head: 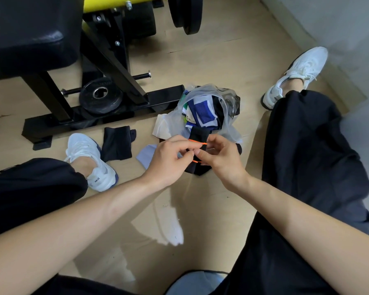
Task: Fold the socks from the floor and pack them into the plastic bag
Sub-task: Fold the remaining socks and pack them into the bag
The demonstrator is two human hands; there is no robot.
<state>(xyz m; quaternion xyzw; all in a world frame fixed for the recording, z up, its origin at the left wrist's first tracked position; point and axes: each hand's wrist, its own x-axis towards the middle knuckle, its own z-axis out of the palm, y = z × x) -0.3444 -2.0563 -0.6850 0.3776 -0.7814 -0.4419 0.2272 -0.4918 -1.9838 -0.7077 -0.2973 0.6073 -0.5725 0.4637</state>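
Note:
Both hands meet over the floor in front of me. My left hand (168,158) and my right hand (219,158) pinch a black sock with orange stripes (198,137), held just above the floor. Right behind it lies a clear plastic bag (228,122), open, with several blue, white and black socks inside. A folded black sock (116,143) lies on the floor to the left. A pale blue-grey sock (146,155) peeks out under my left hand, partly hidden.
A black and yellow weight bench frame (107,116) with a weight plate (100,94) stands at the back left. My legs in dark trousers and white shoes (94,162) flank the work area. A grey wall (349,28) runs along the right.

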